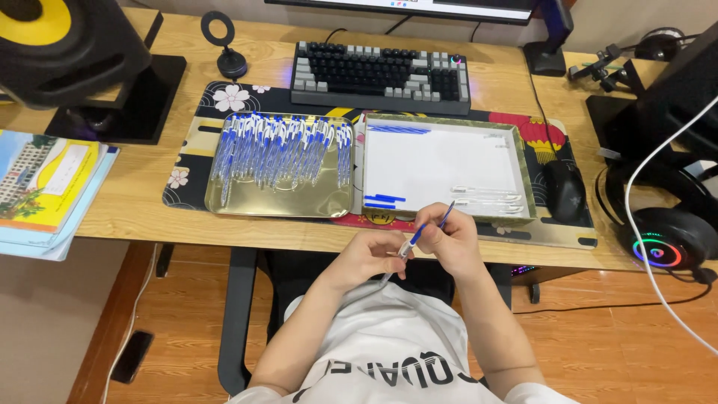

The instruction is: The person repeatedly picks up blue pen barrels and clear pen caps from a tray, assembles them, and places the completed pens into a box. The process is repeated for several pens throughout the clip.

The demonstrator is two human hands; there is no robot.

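- Gripping a clear pen barrel (400, 253), the left hand (366, 258) closes round it.
- Right hand (449, 243) pinches a blue refill (446, 216) just above.
- Gold tray (288, 202) of pens sits beyond the left hand.

We see a bright, evenly lit scene, with soft light from above and only faint shadows under the hands. The gold tray (288, 203) near the desk's (142, 217) front edge throws a dull sheen, and the white tray (441, 161) beside it is washed almost blank by glare. Coloured glows come from the headset (662, 243) at the right edge and the keyboard (380, 75) at the back. The desk's edges bow from wide-angle distortion. Focus is fairly sharp, though the packed pens (277, 150) smear together.
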